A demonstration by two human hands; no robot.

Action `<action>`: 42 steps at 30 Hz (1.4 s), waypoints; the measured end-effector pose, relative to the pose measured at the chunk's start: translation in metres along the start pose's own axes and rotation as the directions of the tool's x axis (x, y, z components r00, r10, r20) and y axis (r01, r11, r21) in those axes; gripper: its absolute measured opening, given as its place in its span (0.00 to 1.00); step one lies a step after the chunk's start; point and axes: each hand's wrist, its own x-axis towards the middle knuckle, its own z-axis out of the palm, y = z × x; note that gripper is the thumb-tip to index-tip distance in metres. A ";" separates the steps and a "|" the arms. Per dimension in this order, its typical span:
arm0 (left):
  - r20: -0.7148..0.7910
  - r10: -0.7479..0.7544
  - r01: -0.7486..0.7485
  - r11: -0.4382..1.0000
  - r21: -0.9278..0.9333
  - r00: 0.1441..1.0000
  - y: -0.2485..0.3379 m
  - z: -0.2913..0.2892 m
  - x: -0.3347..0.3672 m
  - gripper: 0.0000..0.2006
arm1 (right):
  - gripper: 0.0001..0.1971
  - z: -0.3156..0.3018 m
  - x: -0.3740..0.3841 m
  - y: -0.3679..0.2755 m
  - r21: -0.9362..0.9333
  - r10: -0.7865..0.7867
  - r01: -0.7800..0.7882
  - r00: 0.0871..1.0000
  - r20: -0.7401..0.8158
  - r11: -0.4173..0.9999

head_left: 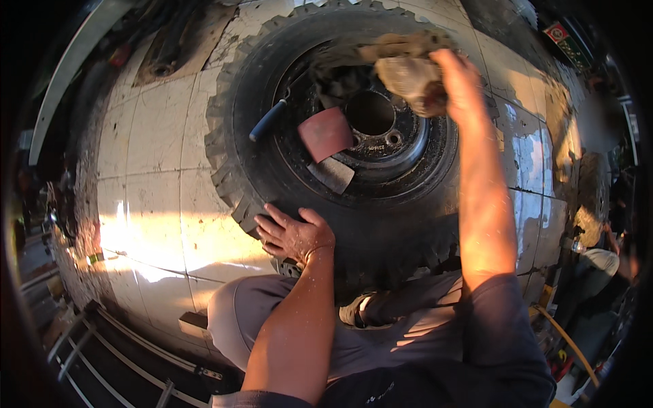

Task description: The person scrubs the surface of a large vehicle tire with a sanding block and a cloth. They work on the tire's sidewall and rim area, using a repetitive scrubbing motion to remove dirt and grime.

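A large black tire (238,109) with chunky tread lies flat before me, its dark metal wheel rim (408,156) inside it. My left hand (296,236) rests on the tire's near left sidewall, fingers spread and holding nothing. At the far right of the wheel, my right hand (461,85) is closed on a dirty brown rag (408,75), both smeared by motion. The rag hangs over the rim and hides part of it. On the rim lie a curved reddish sheet (325,134), seemingly sandpaper, and a small grey piece (332,175). A blue-handled tool (268,121) leans across the rim's left edge.
Pale floor tiles (146,143) surround the tire, sunlit at the left. A metal rack (129,364) stands at the lower left, near a small block (195,324). A green and red box (568,46) is at the far right. Another person (598,272) is partly visible at the right edge.
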 end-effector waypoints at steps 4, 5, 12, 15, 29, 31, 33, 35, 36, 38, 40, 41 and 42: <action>0.053 -0.034 0.035 0.999 -0.020 0.998 0.004 0.001 0.000 0.38 | 0.23 -0.070 -0.036 -0.033 0.156 0.217 -0.225 0.974 0.065 0.962; 0.053 -0.040 0.042 0.999 -0.021 0.998 0.002 0.001 0.001 0.38 | 0.22 -0.076 -0.047 -0.026 0.021 0.194 -0.194 0.981 -0.004 0.981; 0.006 -0.038 0.038 0.999 -0.034 0.999 0.009 0.000 -0.001 0.38 | 0.32 -0.019 -0.146 0.104 -0.655 0.106 -0.166 0.986 -0.129 0.737; 0.004 -0.018 0.018 0.999 -0.037 1.000 0.009 0.003 -0.003 0.38 | 0.35 0.021 -0.164 0.164 -0.830 -0.177 0.008 0.978 -0.109 0.557; 0.013 0.037 -0.037 0.998 0.047 0.999 0.000 0.006 -0.001 0.37 | 0.32 0.004 0.045 0.159 -0.892 -0.164 0.368 0.928 0.335 0.260; 0.007 0.029 -0.029 0.999 0.044 1.000 0.000 0.008 -0.001 0.37 | 0.32 0.020 0.072 0.157 -0.861 -0.186 0.470 0.879 0.438 0.195; -0.007 0.055 -0.054 0.998 0.039 0.998 -0.001 0.009 -0.004 0.37 | 0.32 0.026 0.083 0.156 -0.833 -0.169 0.512 0.858 0.484 0.211; -0.014 0.068 -0.067 0.997 0.031 0.998 -0.007 0.009 -0.006 0.37 | 0.32 0.021 0.083 0.156 -0.802 -0.187 0.503 0.864 0.467 0.322; -0.026 0.059 -0.059 0.998 0.016 0.998 -0.006 0.010 -0.004 0.37 | 0.33 0.022 0.083 0.150 -0.778 -0.203 0.505 0.863 0.463 0.374; -0.048 0.051 -0.052 0.998 -0.019 0.998 -0.005 0.011 -0.002 0.38 | 0.33 0.018 0.057 0.150 -0.838 -0.133 0.361 0.932 0.336 0.409; -0.054 0.065 -0.066 0.998 -0.009 0.996 -0.005 0.013 -0.002 0.38 | 0.33 0.009 0.028 0.152 -0.888 -0.121 0.207 0.978 0.172 0.410; -0.058 0.078 -0.078 0.997 -0.005 0.995 -0.005 0.013 -0.002 0.38 | 0.33 0.006 0.012 0.154 -0.899 -0.128 0.144 0.987 0.099 0.414; -0.060 0.066 -0.067 0.998 -0.007 0.996 -0.005 0.013 -0.003 0.38 | 0.32 0.007 -0.006 0.152 -0.913 -0.131 0.075 0.991 0.023 0.402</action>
